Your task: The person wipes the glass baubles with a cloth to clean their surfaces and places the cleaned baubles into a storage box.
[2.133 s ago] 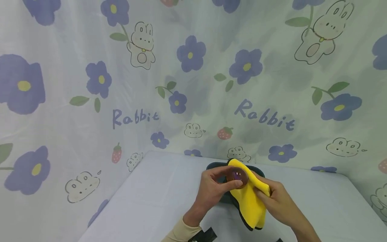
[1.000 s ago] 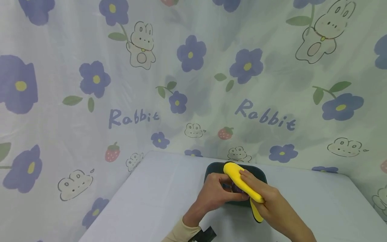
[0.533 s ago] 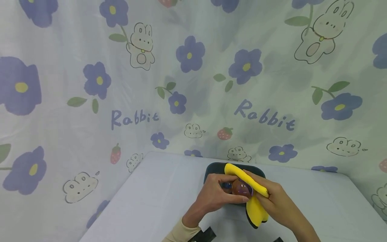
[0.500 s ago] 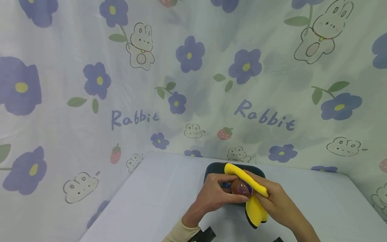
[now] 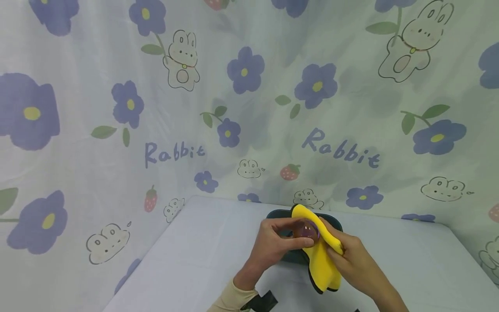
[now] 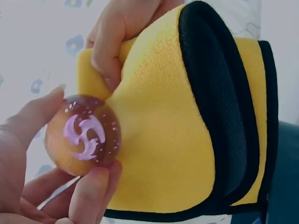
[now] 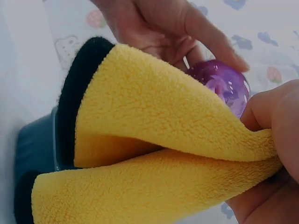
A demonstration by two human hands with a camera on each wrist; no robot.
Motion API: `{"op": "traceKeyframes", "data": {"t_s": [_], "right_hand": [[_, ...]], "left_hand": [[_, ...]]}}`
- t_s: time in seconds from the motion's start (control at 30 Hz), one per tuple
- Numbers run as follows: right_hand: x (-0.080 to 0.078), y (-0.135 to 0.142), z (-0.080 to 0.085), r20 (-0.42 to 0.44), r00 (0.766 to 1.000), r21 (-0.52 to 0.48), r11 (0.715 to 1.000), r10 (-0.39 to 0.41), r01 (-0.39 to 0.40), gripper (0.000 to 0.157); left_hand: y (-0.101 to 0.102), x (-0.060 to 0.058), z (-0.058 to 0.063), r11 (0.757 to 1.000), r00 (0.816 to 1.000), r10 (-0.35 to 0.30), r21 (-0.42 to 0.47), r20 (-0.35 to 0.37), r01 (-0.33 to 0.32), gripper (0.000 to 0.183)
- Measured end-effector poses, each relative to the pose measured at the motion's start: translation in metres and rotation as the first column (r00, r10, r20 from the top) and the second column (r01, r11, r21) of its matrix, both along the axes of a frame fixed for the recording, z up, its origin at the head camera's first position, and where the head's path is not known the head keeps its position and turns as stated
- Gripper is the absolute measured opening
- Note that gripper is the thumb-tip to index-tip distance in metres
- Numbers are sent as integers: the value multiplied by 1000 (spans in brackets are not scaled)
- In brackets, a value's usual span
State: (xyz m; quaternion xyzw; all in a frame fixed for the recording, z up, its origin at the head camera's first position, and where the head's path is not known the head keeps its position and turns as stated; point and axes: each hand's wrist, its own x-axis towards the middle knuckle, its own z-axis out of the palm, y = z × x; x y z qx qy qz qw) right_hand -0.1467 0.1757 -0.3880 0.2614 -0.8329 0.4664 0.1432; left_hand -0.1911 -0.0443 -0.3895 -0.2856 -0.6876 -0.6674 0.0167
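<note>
My left hand (image 5: pixel 269 242) holds a see-through ball (image 5: pixel 307 232) between thumb and fingertips. In the left wrist view the ball (image 6: pixel 84 135) shows a purple swirl emblem and small light specks inside. My right hand (image 5: pixel 354 260) grips a folded yellow cloth (image 5: pixel 322 266) with black edging. A fold of the cloth lies right against the ball's right side. In the right wrist view the plush cloth (image 7: pixel 135 102) hangs in two layers and partly covers the purple-looking ball (image 7: pixel 222 81). The cloth's other face, seen in the left wrist view, is dark.
A dark teal bin (image 5: pixel 336 223) stands on the white-covered table (image 5: pixel 202 247) behind and below my hands, its inside mostly hidden by them and the cloth. A curtain (image 5: pixel 249 108) printed with flowers and rabbits hangs behind the table.
Over the last half second the ball has risen slightly and shifted left in my left hand. The cloth has risen with it at its side; both hands keep their hold.
</note>
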Motion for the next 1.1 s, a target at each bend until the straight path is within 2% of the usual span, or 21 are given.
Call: {"op": "traceKeyframes", "data": {"t_s": [0.13, 0.3, 0.53, 0.8, 0.97, 1.1], "right_hand": [[2, -4, 1, 21, 999, 1, 1000, -27, 27, 58], [4, -10, 2, 44, 997, 18, 997, -71, 70, 60], [6, -13, 3, 42, 995, 12, 996, -85, 85, 61], [9, -14, 5, -110, 990, 31, 995, -91, 95, 69], [10, -15, 5, -215, 971, 72, 990, -100, 118, 76], [10, -15, 5, -301, 949, 124, 983, -94, 137, 80]], "left_hand": [[0, -2, 0, 998, 998, 66, 18, -7, -66, 36], [-2, -5, 1, 992, 991, 128, 20, 25, -128, 34], [-5, -8, 0, 988, 988, 150, -42, 33, -148, 45], [-4, -8, 0, 992, 993, 108, -76, 54, -103, 36], [-4, -8, 0, 987, 989, 122, -119, 78, -112, 44], [-3, -8, 0, 986, 993, 101, -141, 69, -91, 44]]}}
